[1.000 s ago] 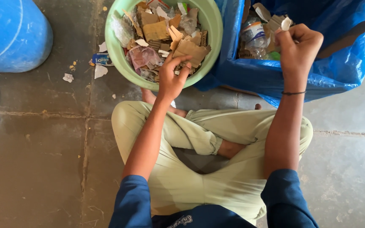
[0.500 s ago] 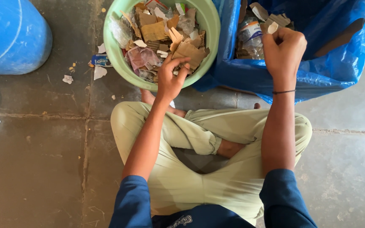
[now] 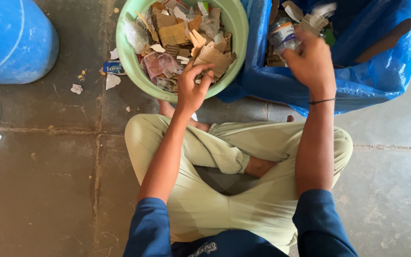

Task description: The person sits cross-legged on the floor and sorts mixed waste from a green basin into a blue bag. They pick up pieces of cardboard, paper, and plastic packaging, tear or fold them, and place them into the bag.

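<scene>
Farther over one blue bag (image 3: 381, 76) at two o'clock, right hand (image 3: 312, 59) pinches a scrap (image 3: 317, 16), while left hand (image 3: 191, 88) grips cardboard (image 3: 213, 58) in one green basin (image 3: 236, 28).

Person's sitting cross-legged on the floor (image 3: 44, 190), left hand (image 3: 191, 90) gripping the rim of a green tub (image 3: 236, 28) stuffed with cardboard scraps (image 3: 174, 34), right hand (image 3: 310, 59) holding a blurry scrap over the blue bag (image 3: 386, 71), plastic bottle (image 3: 281, 34) inside

Torn brown cardboard scraps (image 3: 212, 56) heap in the green tub (image 3: 236, 28); a pale blurred scrap (image 3: 320, 13) hangs over the blue bag (image 3: 386, 71).
</scene>
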